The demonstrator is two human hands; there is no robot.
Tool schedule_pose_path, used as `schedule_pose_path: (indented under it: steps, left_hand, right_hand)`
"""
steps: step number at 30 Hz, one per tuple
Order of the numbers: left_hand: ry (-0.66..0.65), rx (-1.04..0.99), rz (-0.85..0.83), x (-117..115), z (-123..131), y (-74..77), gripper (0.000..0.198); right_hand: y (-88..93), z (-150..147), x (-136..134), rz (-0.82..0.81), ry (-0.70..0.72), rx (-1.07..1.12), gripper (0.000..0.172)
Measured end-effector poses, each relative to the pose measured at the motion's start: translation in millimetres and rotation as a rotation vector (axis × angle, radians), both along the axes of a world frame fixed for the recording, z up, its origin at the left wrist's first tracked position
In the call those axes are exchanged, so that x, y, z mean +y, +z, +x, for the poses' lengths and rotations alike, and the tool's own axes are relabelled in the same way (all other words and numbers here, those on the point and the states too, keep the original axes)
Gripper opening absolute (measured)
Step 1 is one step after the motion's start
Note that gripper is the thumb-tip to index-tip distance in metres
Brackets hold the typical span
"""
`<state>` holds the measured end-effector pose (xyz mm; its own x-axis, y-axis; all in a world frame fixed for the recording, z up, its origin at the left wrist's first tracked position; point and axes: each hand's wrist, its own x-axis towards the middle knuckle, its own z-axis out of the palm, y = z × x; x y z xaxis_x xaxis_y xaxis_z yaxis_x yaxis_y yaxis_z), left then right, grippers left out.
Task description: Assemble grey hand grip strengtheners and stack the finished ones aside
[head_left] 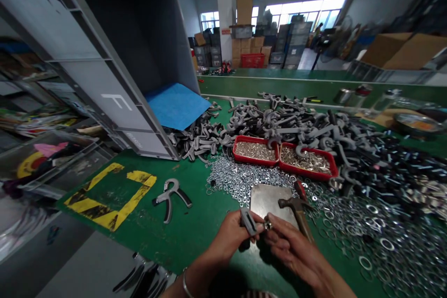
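Observation:
My left hand [226,233] is closed around a grey plastic handle piece [248,222] with a slot in its end. Pinched in the fingertips of my right hand [291,247] are small shiny metal parts [267,225], perhaps washers, close beside the slotted end. Both hands are over the near edge of a metal plate [268,195]. A claw hammer [299,216] rests at the plate's right side, partly behind my right hand. To the left, a grey and black spring hand grip [171,195] lies on the green table [206,216].
Two red trays [256,162] of small metal pins stand behind loose washers [233,179]. Grey handle pieces [279,121] are heaped beyond. A large grey crate [125,111] lies on its side at left, near a yellow-black tape square [131,209]. Rings [366,260] spread right.

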<state>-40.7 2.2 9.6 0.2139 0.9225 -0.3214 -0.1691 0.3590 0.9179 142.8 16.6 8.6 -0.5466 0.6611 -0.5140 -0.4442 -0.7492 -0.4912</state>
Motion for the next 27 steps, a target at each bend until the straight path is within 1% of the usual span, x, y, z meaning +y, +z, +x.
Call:
schedule_pose_path:
  steps: [2,3,5,7,8,9,11,13,15,17,21,25,27]
  left_hand:
    - [-0.003,0.034,0.028,-0.4,-0.9,-0.1,0.031]
    - [-0.01,0.055,0.052,-0.7,-1.0,0.1,0.029]
    - [-0.041,0.107,0.092,-1.2,-1.6,0.2,0.023]
    - [-0.074,0.192,0.124,-1.6,-3.4,-0.4,0.016]
    - [-0.084,0.237,0.132,-1.6,-5.0,-1.1,0.017]
    - [-0.092,0.263,0.138,-1.3,-6.9,-1.9,0.022]
    - [-0.09,0.237,0.147,0.3,-10.2,-4.2,0.037]
    - [-0.079,0.149,0.133,3.4,-10.6,-7.4,0.043]
    - [-0.057,0.105,0.135,7.8,-5.8,-11.0,0.042]
    - [-0.006,0.143,0.165,12.8,3.4,-14.5,0.041]
    - [0.131,0.316,0.245,19.4,25.1,-18.5,0.042]
    - [0.218,0.357,0.239,17.6,38.7,-16.6,0.042]
    - [0.257,0.343,0.21,15.3,40.5,-14.0,0.039]
  right_hand:
    - [-2.9,3.7,0.4,0.019,0.048,0.044,0.025]
    - [-3.7,5.9,0.3,0.066,0.075,0.029,0.024]
    - [-3.5,11.1,0.2,0.231,0.11,-0.107,0.024]
    - [-0.9,17.3,0.9,0.445,0.103,-0.335,0.025]
    - [1.0,20.6,1.6,0.542,0.088,-0.448,0.024]
    - [3.1,23.9,2.3,0.619,0.067,-0.54,0.022]
    - [7.6,29.8,3.6,0.691,0.036,-0.623,0.02]
    - [11.2,33.4,4.1,0.683,0.018,-0.614,0.021]
    - [13.0,33.6,3.7,0.645,-0.016,-0.586,0.024]
    - [12.9,30.3,3.0,0.599,-0.081,-0.569,0.028]
    - [10.6,15.6,0.7,0.514,-0.216,-0.548,0.034]
    - [11.2,-3.1,-5.2,0.536,-0.324,-0.557,0.032]
    - [11.5,-9.3,-7.8,0.564,-0.346,-0.599,0.029]
